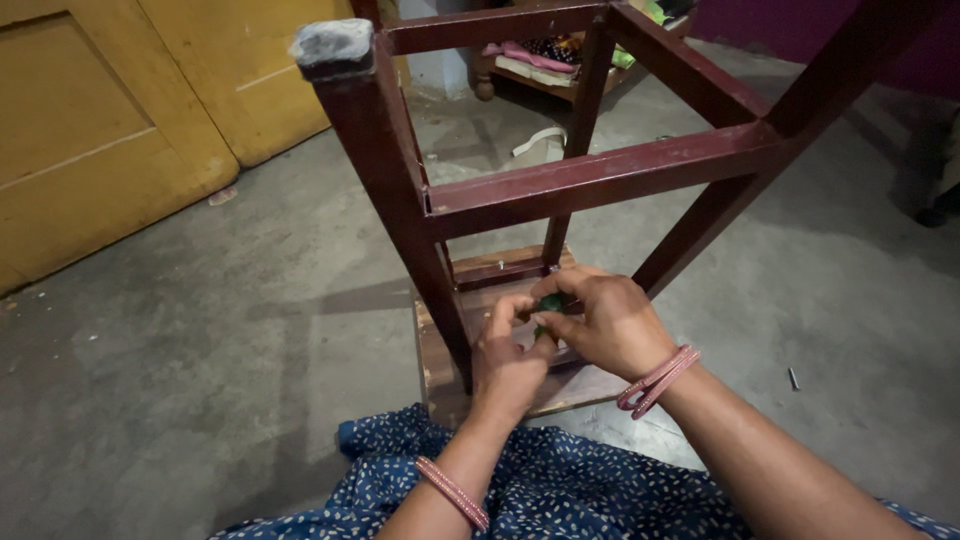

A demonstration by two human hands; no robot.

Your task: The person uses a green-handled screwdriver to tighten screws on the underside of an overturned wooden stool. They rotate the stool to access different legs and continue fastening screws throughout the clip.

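Observation:
An upturned dark red wooden stool (560, 180) stands on its seat in front of me, legs pointing up. Down inside its frame, just above the seat's underside, my left hand (508, 352) and my right hand (610, 320) meet. Both pinch a small dark green object (550, 303) between their fingertips; most of it is hidden by the fingers. Pink bangles ring both wrists.
The grey concrete floor (200, 330) lies all around. Yellow wooden doors (110, 120) are at the far left. A small screw or nail (793, 378) lies on the floor to the right. Cloth-covered furniture (545, 55) stands behind the stool. Blue dotted fabric (560, 480) covers my lap.

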